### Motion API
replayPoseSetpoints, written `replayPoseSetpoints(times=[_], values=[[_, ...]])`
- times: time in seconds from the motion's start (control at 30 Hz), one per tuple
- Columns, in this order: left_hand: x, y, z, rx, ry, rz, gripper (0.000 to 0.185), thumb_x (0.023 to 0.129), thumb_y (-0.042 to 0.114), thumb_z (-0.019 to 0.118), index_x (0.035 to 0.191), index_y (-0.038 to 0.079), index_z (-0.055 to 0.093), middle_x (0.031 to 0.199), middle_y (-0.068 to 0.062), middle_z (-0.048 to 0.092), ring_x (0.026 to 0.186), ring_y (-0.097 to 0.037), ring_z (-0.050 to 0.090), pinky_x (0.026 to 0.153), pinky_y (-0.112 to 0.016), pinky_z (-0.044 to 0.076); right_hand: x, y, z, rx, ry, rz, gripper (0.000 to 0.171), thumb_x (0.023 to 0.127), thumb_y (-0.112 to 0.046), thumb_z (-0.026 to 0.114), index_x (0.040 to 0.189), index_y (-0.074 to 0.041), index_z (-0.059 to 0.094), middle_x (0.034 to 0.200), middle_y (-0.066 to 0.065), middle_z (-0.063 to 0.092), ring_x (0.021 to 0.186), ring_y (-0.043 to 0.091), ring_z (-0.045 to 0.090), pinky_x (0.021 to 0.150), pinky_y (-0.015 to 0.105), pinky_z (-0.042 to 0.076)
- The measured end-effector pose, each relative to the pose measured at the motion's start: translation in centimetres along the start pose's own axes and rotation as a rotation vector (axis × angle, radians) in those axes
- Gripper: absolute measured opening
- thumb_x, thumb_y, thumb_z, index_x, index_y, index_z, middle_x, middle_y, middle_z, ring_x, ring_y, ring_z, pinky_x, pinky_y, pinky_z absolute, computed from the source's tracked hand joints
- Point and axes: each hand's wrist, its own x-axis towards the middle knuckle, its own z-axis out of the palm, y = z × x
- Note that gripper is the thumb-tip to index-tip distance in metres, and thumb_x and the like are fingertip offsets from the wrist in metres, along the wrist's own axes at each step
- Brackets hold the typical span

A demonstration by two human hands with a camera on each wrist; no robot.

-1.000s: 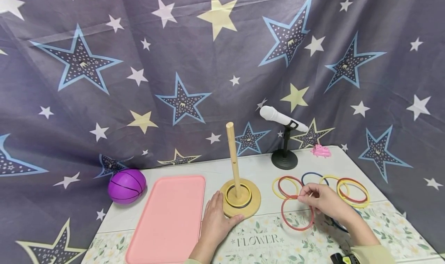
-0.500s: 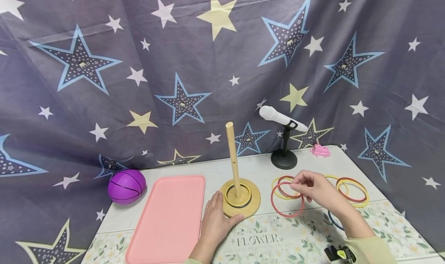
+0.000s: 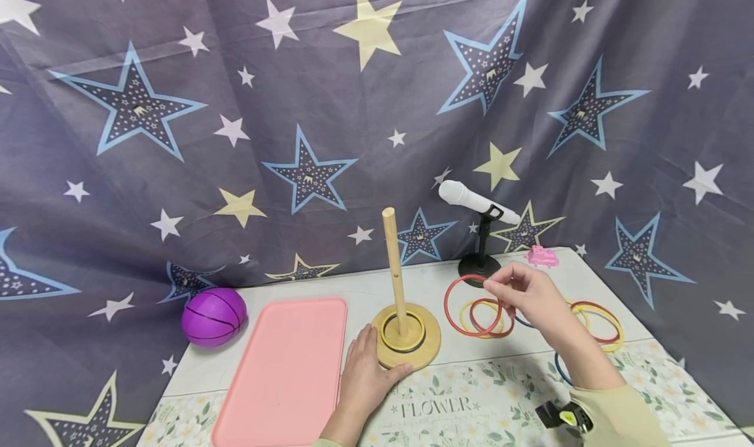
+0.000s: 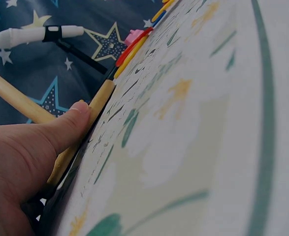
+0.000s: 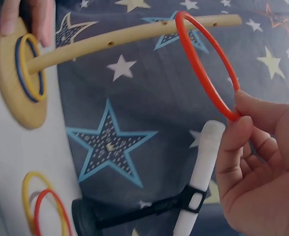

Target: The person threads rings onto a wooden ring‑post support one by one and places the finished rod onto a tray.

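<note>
A right hand (image 3: 524, 293) pinches a red ring (image 3: 468, 305) aloft, between itself and the wooden peg (image 3: 393, 271) — the left hand (image 3: 365, 375), fingers relaxed, rests against the peg's base (image 3: 427, 349), apparently steadying it on the worktop (image 3: 430, 283).

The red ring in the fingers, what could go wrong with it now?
The red ring is only pinched at its edge by the right hand, so it might slip. The microphone stand is close behind that hand and could get bumped. The peg is thin and tall; the left hand holds its base, which helps against tipping.
</note>
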Motion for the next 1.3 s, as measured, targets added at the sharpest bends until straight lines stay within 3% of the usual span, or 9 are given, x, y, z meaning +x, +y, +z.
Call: replayPoseSetpoints(times=[0.57,0.8,1.3], values=[[0.0,0.1,-0.1,-0.008,-0.016,-0.016,0.119,0.077,0.061,0.097,0.156,-0.014,0.049,0.163,-0.034,0.046,0.15,-0.055,0.044,0.123,-0.066,0.039,2.1,-5.2,2.7,0.187,0.06,-0.092,0.024,0.106,-0.019,0.078,0.112,0.003,0.069,0.083,0.006,0.065,0.064,0.018,0.059,0.06,0.029,0.056],[0.0,0.1,-0.2,-0.007,0.005,-0.001,0.117,0.077,0.061,0.097,0.155,-0.014,0.051,0.162,-0.034,0.048,0.149,-0.055,0.046,0.122,-0.066,0.04,3.0,-6.7,4.2,0.291,0.09,-0.13,0.025,0.104,-0.016,0.079,0.11,0.006,0.068,0.081,0.005,0.064,0.062,0.014,0.054,0.057,0.025,0.052],[0.1,0.1,-0.1,-0.001,-0.001,-0.001,0.117,0.077,0.06,0.097,0.155,-0.014,0.051,0.162,-0.034,0.048,0.149,-0.054,0.046,0.122,-0.065,0.041,4.8,-9.1,7.1,0.406,0.151,-0.193,0.019,0.104,-0.015,0.08,0.108,0.001,0.071,0.077,0.004,0.062,0.06,0.014,0.054,0.053,0.025,0.048]])
